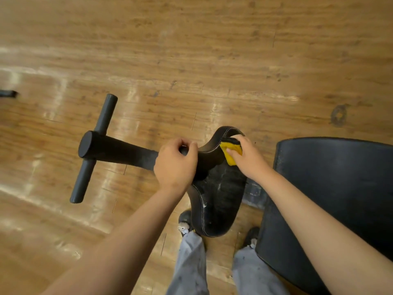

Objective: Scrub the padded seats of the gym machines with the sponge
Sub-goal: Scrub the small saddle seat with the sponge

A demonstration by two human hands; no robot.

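At far end of seat [221, 194], sponge [231, 159] lengthwise

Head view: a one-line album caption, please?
Right hand presses a yellow sponge onto a black stitched padded seat while the left hand grips its edge.

Floor [212, 50] beyond the right grip [247, 158] is open. A large black pad [340, 188] stands near its right, a T-bar [95, 145] well left.

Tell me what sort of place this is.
Probably a gym: a black stitched padded seat on a machine arm, a black T-shaped bar at the arm's end, and a larger black pad to the right, on wood-look flooring.
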